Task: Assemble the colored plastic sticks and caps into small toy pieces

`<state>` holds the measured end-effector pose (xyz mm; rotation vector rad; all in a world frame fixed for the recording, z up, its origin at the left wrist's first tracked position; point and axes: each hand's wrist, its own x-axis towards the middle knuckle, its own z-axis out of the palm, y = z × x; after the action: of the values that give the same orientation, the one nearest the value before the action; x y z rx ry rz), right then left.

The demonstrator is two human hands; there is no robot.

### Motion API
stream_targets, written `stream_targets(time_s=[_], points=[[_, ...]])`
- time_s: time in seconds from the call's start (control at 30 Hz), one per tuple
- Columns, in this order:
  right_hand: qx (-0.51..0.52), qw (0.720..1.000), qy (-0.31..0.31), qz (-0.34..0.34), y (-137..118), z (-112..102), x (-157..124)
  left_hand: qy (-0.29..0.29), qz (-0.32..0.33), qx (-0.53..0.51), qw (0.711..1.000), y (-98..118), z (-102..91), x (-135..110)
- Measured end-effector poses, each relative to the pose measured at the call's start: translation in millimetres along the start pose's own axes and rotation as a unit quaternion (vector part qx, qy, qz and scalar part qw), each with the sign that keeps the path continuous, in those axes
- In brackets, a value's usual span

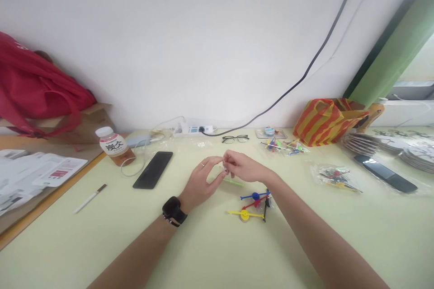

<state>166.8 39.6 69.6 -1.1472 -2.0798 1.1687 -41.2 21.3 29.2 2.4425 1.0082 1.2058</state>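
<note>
In the centre of the frame we see the left hand (pixel 202 181) and the right hand (pixel 243 166) together, their fingertips meeting around a small pale piece (pixel 225 170); we cannot tell which hand really grips it, or how firmly. Just under them is a thin light-green plastic strip (pixel 233 182), and we cannot say if it is held or lies on the pale yellow-green tabletop (pixel 190 253). In our judgement, the small pale piece could slip away, because only fingertips are about it. It could then drop among the yellow plastic arrow (pixel 244 216), the blue plastic arrow (pixel 256 196), the red plastic arrow (pixel 257 203) and the black plastic arrow (pixel 266 207), which lie close together below and right of centre, and be hard to find. We think also that the right forearm, being just beside this group, could push it if the elbow moves inward. The fingers hide most of the small pale piece, so its shape is not clear to us. Both forearms are cut off by the lower edge, and the red fabric bag (pixel 40 86) by the left edge. In the clear plastic packet (pixel 336 177), at right, we cannot count the parts.
</note>
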Motion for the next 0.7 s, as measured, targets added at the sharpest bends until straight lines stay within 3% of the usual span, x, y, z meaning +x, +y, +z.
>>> stream_targets(time_s=[0.13, 0.33, 0.53, 0.7], points=[[0.149, 0.989, -0.008, 0.01, -7, 11, 4, 0.029, 0.002, -0.013, 0.999, -3, 0.4, -1], [0.174, 0.983, -0.044, 0.025, -6, 9, 2, 0.034, 0.01, -0.024, 0.999, -2, 2.4, -2], [0.01, 0.999, 0.024, 0.041, 8, 8, 5, -0.001, -0.052, -0.006, 0.999, -6, 3.7, -4], [-0.176, 0.98, 0.009, 0.092, 25, 2, 4, -0.042, -0.044, 0.013, 0.998, -15, 2.7, -3]])
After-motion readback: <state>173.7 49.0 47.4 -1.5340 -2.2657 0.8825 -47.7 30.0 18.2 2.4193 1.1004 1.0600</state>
